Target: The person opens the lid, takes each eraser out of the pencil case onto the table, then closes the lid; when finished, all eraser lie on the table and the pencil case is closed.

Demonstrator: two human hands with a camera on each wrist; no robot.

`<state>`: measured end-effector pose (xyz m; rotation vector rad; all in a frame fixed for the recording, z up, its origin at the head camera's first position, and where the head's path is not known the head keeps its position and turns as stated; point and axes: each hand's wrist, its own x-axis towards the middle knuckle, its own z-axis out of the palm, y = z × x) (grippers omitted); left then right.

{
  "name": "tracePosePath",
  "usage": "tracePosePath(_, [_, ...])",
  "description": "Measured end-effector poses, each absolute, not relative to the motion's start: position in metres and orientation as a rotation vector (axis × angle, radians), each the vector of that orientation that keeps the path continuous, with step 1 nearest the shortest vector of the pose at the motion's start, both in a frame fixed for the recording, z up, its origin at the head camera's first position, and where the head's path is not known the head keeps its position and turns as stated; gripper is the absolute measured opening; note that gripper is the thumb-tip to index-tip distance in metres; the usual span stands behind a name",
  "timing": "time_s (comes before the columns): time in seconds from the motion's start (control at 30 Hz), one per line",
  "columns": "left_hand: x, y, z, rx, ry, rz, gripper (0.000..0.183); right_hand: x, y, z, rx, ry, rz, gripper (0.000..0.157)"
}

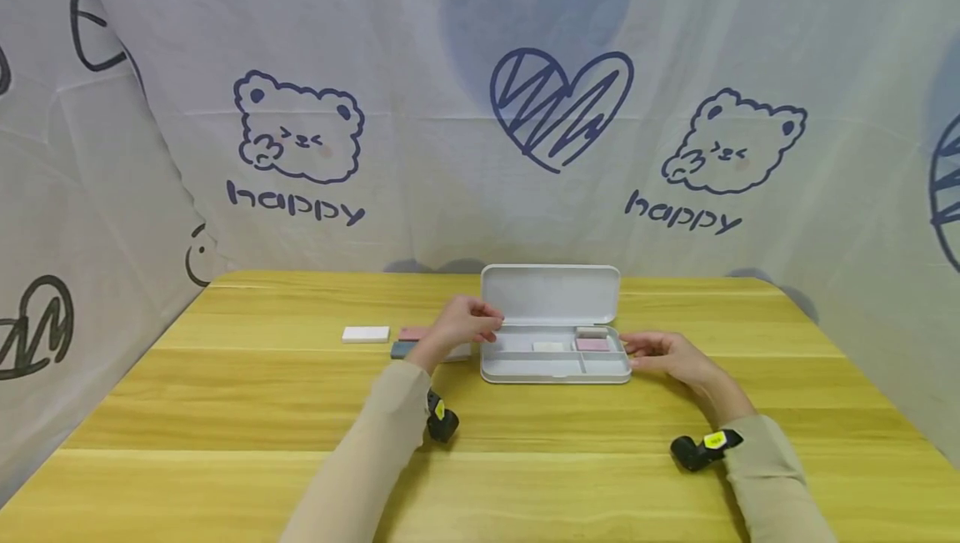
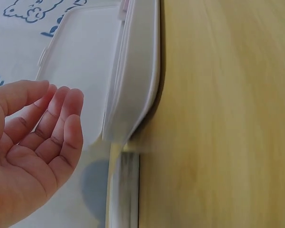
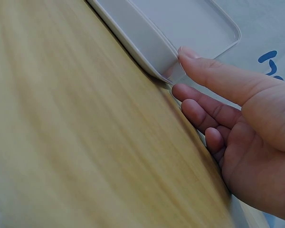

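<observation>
An open white pencil case (image 1: 555, 379) sits on the wood-grain worktop (image 1: 555, 476), its lid (image 1: 550, 294) raised at the back. In its long rear compartment lie a small white block (image 1: 548, 347) near the middle and, at the right end, a pink block (image 1: 592, 344) with a pale block (image 1: 591, 332) just behind it; a divider splits the front strip in two. The left hand (image 1: 467, 319) hovers by the case's left end, fingers loosely bent and grasping nothing. The right hand (image 1: 670, 354) is at the right end, relaxed, thumb tip against the case's corner without clasping it. Left of the case lie a white bar (image 1: 366, 334), a reddish bar (image 1: 413, 333) and a blue-grey bar (image 1: 402, 349), the latter two partly hidden by the left arm. A printed curtain (image 1: 427, 193) hangs behind.
</observation>
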<state>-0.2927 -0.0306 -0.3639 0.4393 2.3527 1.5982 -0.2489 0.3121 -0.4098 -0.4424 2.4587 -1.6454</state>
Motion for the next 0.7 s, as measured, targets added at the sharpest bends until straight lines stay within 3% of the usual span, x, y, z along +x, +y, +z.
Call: tracePosePath(0.7, [-0.297,0.013,-0.373,0.526,2.400,1.527,0.014,-0.248,0.311,-0.406,-0.429,2.469,-1.624,0.050])
